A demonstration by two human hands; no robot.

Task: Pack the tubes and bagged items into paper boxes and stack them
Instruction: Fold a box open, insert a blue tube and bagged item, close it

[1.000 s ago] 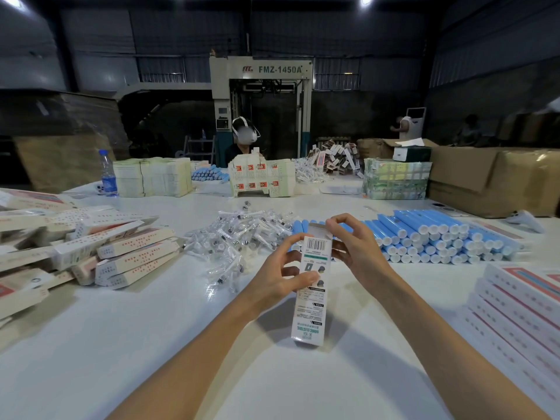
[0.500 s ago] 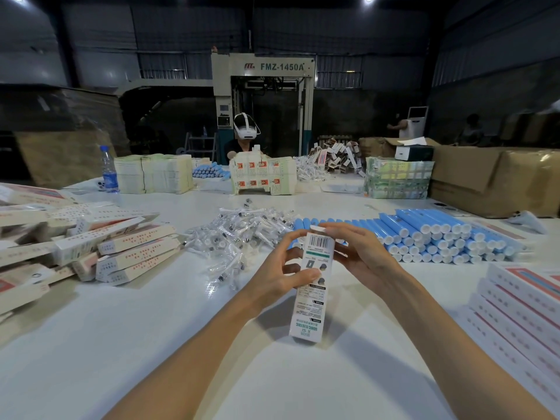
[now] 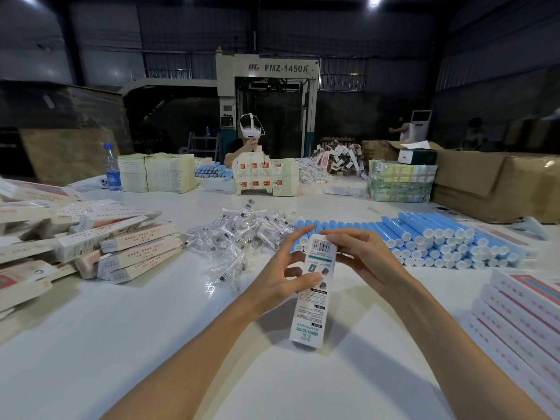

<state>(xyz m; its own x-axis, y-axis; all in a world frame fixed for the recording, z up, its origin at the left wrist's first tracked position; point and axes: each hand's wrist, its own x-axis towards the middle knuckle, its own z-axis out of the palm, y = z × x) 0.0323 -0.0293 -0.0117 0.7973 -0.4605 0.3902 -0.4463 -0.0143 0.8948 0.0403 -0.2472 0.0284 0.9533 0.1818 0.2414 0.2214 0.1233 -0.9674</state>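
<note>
Both the left hand (image 3: 280, 281) and right hand (image 3: 362, 257) hold one paper box (image 3: 312, 310), contents unseen.

We see our two arms (image 3: 197, 353) bare, uncovered from each grip back to the lower edge of view. Our left grip (image 3: 281, 277) and right grip (image 3: 360, 256) are bare hands with long, slim fingers (image 3: 351, 234) and short nails. Behind each grip the wrist is narrow and the forearm lean and smooth.
</note>
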